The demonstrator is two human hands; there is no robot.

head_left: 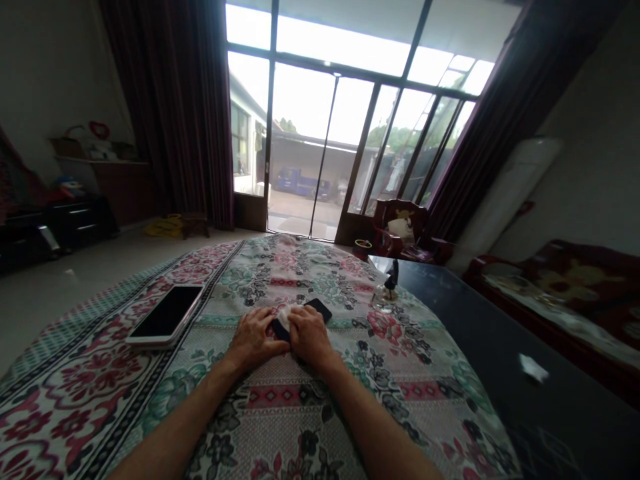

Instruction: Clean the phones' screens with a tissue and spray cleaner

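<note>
Mid-worktop (400,360) at our 12 o'clock, left hand (255,339) and right hand (311,335), each grip closed on the small dark phone (321,309) under a white wipe (286,313); we judge it light, stiff, slick-faced, best held by its long edges

A flowered cloth (300,413) in red, green and grey covers the table. Near its middle lies a small dark phone (321,309) with a white wipe (285,314) on it. Left of that phone lies a larger white-edged phone (166,315), screen up. To the right a glass piece (384,298) stands at the cloth's edge, and farther right a white scrap (533,367) lies on the bare dark tabletop (500,333).
</note>
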